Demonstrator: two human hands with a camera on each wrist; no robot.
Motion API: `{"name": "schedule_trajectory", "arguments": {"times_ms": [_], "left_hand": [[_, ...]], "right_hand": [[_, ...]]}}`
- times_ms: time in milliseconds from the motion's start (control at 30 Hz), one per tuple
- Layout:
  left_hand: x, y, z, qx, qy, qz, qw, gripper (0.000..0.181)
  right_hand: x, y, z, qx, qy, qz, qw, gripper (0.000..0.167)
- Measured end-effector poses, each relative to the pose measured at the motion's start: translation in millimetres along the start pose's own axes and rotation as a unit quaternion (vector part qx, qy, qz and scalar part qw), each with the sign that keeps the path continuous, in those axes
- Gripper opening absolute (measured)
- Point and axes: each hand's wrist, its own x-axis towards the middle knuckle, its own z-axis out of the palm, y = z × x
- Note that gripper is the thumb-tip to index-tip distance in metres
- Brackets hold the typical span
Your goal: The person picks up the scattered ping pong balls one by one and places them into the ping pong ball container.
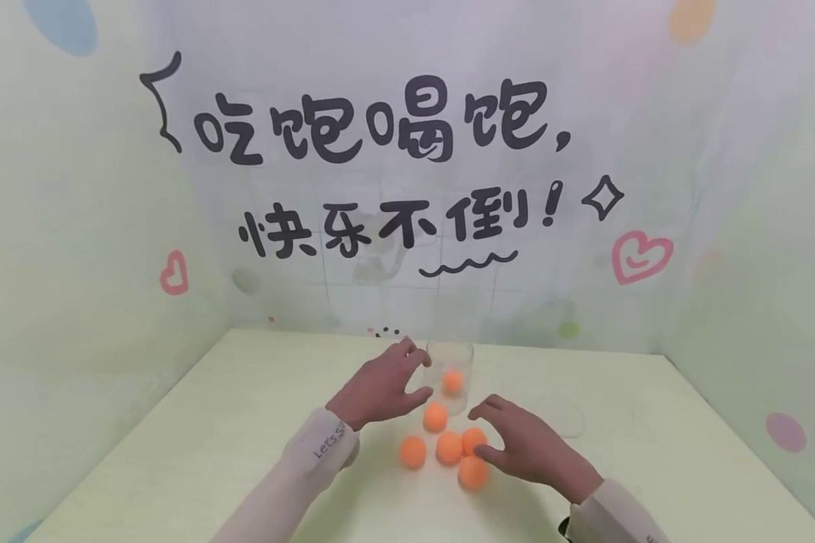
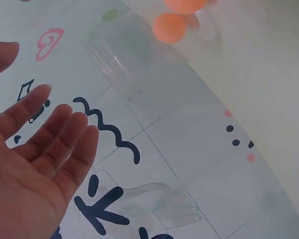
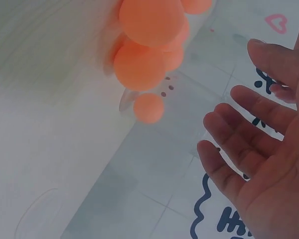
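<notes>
A clear cylindrical container [image 1: 449,356] stands upright near the back of the table, with one orange ball [image 1: 452,381] inside it. Several more orange balls, looking like ping-pong balls, lie loose in front of it, one close to its base [image 1: 435,416]. My left hand [image 1: 383,383] hovers just left of the container, fingers loosely bent around nothing; its palm also shows in the left wrist view. Over the right side of the loose balls is my right hand [image 1: 524,441], thumb overlapping a ball in the head view. In the right wrist view its fingers are apart from the balls.
A thin transparent round piece [image 1: 564,417], perhaps a lid, lies on the pale table [image 1: 176,445] to the right of the container. Walls printed with dark lettering and hearts close in the table at the back and sides.
</notes>
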Motion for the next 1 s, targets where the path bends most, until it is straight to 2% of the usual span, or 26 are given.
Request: {"name": "schedule_trajectory", "arguments": {"times_ms": [133, 333, 667, 1000], "left_hand": [[-6.1, 0.4, 2.8, 0.001, -0.011, -0.006, 0.9999, 0.032], [-13.0, 1.8, 6.5, 0.002, -0.030, -0.013, 0.9995, 0.034], [-24.0, -1.1, 10.3, 0.014, -0.022, -0.022, 0.9994, 0.034], [-27.2, -4.0, 12.6, 0.017, -0.021, -0.021, 0.9994, 0.033]], "right_hand": [[-3.7, 0, 6, 0.024, -0.010, 0.005, 0.9996, 0.032], [-6.1, 0, 12, 0.031, -0.014, 0.008, 0.9994, 0.030], [-4.6, -1, 19, 0.034, -0.029, -0.002, 0.9990, 0.028], [-4.9, -4, 29, 0.019, -0.046, -0.012, 0.9987, 0.027]]}}
